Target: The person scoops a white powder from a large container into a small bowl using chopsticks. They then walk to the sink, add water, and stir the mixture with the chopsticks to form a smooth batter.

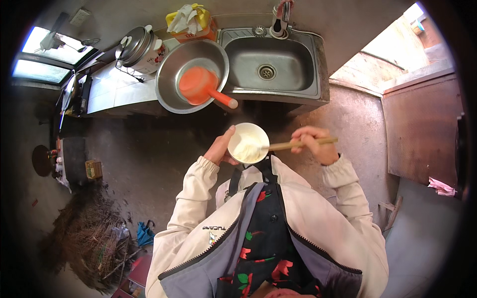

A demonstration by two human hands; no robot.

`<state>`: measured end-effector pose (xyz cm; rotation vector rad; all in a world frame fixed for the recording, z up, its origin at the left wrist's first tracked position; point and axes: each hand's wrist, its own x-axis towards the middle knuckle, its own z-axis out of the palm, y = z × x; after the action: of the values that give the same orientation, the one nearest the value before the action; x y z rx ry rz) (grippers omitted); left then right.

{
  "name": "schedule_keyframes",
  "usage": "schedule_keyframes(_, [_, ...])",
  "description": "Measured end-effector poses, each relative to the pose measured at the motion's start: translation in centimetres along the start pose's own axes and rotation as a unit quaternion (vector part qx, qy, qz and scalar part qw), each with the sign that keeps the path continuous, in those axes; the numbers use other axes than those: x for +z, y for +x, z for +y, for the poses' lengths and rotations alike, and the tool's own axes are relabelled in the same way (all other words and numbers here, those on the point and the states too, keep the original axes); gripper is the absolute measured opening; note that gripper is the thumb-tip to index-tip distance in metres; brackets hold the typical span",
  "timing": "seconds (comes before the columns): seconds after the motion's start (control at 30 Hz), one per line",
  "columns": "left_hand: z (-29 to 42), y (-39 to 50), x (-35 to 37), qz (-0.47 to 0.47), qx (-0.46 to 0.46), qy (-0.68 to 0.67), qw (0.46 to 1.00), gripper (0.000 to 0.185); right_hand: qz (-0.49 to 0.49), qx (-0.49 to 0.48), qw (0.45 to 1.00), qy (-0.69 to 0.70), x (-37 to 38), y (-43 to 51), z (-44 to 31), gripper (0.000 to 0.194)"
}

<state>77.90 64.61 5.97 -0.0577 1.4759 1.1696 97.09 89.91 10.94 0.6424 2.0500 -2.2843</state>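
Observation:
My left hand [220,146] holds a white bowl [267,138] by its left side, thumb at the rim. Inside lies a pale, cream-coloured powder or batter [247,147]; its exact kind cannot be told. My right hand [313,143] grips wooden chopsticks [282,146], whose tips reach into the bowl and touch the pale contents. Both hands are in front of my chest, near the counter's front edge. Beyond the bowl, an orange plastic water ladle [197,86] rests in a large metal basin [162,88], its handle sticking out over the rim.
A stainless steel sink [268,48] with a faucet [279,22] lies right of the basin. A lidded electric pot [143,50] and an orange container [193,34] with a yellow top stand on the counter. Dry brushwood [93,238] and a blue umbrella [145,234] lie on the floor.

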Motion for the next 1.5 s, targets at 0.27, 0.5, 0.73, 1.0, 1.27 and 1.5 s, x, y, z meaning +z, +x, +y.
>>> schedule_keyframes(0.27, [-2.1,0.2,1.6,0.085,0.063,-0.046,0.993,0.061,0.066,-0.025,0.997,-0.027,1.4,0.1,0.8,0.019])
schedule_keyframes(0.5, [-5.0,2.3,1.6,0.187,0.181,-0.031,0.965,0.053,0.069,-0.024,0.997,0.032,2.2,-0.1,0.5,0.018])
schedule_keyframes(0.73, [-6.6,3.0,1.7,0.239,0.337,-0.010,0.911,0.049,0.083,-0.023,0.996,0.019,3.1,0.4,0.3,0.021])
schedule_keyframes(1.0, [-6.4,1.9,2.0,0.232,0.394,-0.019,0.889,0.049,0.097,-0.030,0.991,0.088,3.7,1.2,1.1,0.022])
schedule_keyframes(1.27, [-6.6,2.0,1.1,0.219,0.367,-0.054,0.903,0.047,0.100,-0.034,0.992,0.076,4.1,1.3,0.5,0.023])
schedule_keyframes(1.5, [-4.3,0.7,-0.1,0.154,0.181,-0.122,0.964,0.063,0.062,-0.054,0.993,0.088,3.5,1.1,-0.2,0.022])
